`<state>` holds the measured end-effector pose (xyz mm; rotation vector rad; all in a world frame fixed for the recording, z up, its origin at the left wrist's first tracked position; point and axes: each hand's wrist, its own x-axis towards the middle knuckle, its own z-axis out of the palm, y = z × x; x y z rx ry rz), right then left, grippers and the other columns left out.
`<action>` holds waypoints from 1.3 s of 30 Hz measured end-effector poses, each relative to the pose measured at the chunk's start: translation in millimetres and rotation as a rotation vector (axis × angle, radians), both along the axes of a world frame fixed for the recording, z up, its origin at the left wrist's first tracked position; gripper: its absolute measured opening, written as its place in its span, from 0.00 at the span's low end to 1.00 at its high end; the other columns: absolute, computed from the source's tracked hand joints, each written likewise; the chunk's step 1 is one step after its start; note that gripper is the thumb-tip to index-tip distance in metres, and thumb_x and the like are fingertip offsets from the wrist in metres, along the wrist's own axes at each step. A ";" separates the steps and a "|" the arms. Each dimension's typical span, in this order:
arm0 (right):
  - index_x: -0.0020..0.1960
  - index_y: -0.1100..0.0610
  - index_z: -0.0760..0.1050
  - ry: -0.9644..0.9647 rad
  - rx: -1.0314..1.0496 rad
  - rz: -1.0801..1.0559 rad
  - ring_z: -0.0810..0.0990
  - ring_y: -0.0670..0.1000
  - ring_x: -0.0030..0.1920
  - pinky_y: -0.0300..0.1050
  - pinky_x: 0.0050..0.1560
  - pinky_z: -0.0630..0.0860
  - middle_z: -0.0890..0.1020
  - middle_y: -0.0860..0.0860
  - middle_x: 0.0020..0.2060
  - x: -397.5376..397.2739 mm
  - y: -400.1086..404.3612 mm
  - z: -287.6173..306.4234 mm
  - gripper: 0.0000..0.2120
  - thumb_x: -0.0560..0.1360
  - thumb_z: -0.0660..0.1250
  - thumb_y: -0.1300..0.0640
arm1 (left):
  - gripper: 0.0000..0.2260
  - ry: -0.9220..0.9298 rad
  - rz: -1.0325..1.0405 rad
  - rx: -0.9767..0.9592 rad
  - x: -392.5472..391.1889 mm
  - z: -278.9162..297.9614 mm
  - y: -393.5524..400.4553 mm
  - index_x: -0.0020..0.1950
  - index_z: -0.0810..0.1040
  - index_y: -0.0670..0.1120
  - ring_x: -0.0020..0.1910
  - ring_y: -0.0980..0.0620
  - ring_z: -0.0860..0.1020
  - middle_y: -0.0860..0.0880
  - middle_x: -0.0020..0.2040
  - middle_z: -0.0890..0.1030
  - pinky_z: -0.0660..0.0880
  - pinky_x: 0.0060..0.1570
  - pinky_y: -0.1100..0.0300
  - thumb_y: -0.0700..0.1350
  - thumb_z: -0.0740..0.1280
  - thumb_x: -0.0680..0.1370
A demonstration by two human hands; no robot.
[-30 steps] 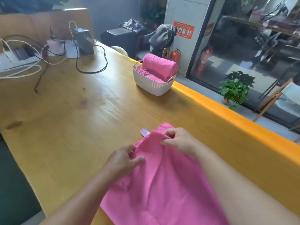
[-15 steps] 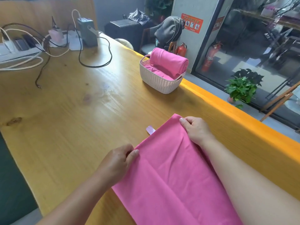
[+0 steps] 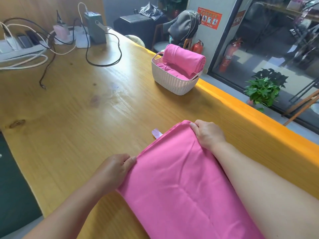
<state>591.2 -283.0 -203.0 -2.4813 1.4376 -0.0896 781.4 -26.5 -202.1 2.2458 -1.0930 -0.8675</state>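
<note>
A second earlier both hands had been close together, bunching the far edge of the pink cloth (image 3: pixel 181 178) into a rumple. They had since drawn apart to its two far corners. The left hand (image 3: pixel 114 169) held the near-left corner with fingers curled under and thumb on top, a closed grip pinching the stacked layers. The right hand (image 3: pixel 207 133) gripped the far corner the same way, with its fingers curled over the edge. The cloth now lay flat on the bench (image 3: pixel 69 118), pulled smooth between the hands, and its layered edges lined up along the far side. Its near end ran out of view at the bottom. I judged that the fold had been squared up and the cloth was ready for another fold or for rolling. A pink roll (image 3: pixel 184 59) already sat in the white basket (image 3: pixel 172 81), well apart toward the far edge of the bench. A small pale tag (image 3: pixel 156 132) stuck out from the cloth's far edge, and no print on it could be made out. A red sign (image 3: pixel 209 18) on the pillar carried white pictograms and lines of text too small to read. The label on the extinguisher (image 3: pixel 227 56) below it was likewise illegible.
</note>
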 end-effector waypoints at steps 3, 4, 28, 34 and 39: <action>0.42 0.52 0.70 0.020 -0.046 0.031 0.79 0.62 0.51 0.48 0.42 0.67 0.82 0.57 0.48 11.2 1.8 3.7 0.20 0.82 0.52 0.38 | 0.18 -0.182 -0.002 0.105 3.2 -2.3 0.1 0.36 0.74 0.46 0.33 0.52 0.72 0.50 0.32 0.76 0.64 0.32 0.57 0.54 0.60 0.82; 0.41 0.51 0.69 -0.002 -0.050 0.035 0.79 0.61 0.51 0.48 0.42 0.67 0.82 0.57 0.47 15.8 1.5 5.4 0.20 0.82 0.52 0.38 | 0.19 -0.256 0.011 0.126 3.8 -3.6 0.9 0.35 0.73 0.47 0.33 0.51 0.72 0.51 0.32 0.75 0.64 0.33 0.56 0.55 0.60 0.81; 0.53 0.53 0.75 0.041 -0.081 0.106 0.78 0.58 0.56 0.48 0.51 0.70 0.81 0.52 0.55 39.9 3.3 -1.6 0.19 0.80 0.57 0.38 | 0.18 -0.512 0.098 0.000 -3.7 -16.2 19.5 0.39 0.69 0.50 0.38 0.49 0.76 0.55 0.30 0.69 0.64 0.35 0.56 0.62 0.56 0.80; 0.52 0.53 0.75 -0.085 -0.037 0.115 0.77 0.57 0.55 0.47 0.48 0.66 0.81 0.52 0.53 56.4 -1.2 1.2 0.15 0.82 0.58 0.44 | 0.16 -0.526 0.057 0.027 1.5 -16.7 15.8 0.38 0.65 0.51 0.34 0.50 0.69 0.54 0.29 0.68 0.63 0.35 0.56 0.60 0.57 0.80; 0.53 0.52 0.70 0.002 -0.051 0.134 0.77 0.59 0.54 0.47 0.47 0.65 0.80 0.52 0.53 54.8 0.0 -9.1 0.14 0.83 0.53 0.42 | 0.18 -0.476 0.043 0.066 7.6 -18.3 13.4 0.36 0.62 0.51 0.32 0.50 0.69 0.53 0.30 0.70 0.62 0.35 0.56 0.59 0.57 0.81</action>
